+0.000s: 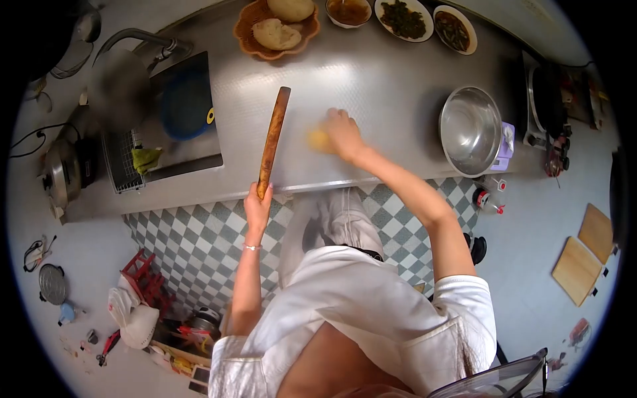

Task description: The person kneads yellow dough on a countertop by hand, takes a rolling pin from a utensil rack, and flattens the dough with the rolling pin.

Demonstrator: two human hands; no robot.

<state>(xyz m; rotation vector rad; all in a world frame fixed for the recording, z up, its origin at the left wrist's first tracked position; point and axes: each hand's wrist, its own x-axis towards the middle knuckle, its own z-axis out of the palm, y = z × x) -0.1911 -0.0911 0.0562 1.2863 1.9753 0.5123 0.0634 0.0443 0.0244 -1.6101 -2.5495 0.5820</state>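
Observation:
My left hand is wrapped round the lower end of a wooden rolling pin. The pin is brown and mottled, and its far end points away from me over the steel counter. Out over the middle of the counter, my right hand is closed on a yellow piece of something. Motion smears both the fingers and the yellow piece, so I cannot tell whether it is a cloth or a sponge.
A basket with pale dough-like rounds, a bowl and two dishes of food stand at the back. To the right is a metal mixing bowl, partly over a purple-and-white device. The sink, holding a blue basin, lies left.

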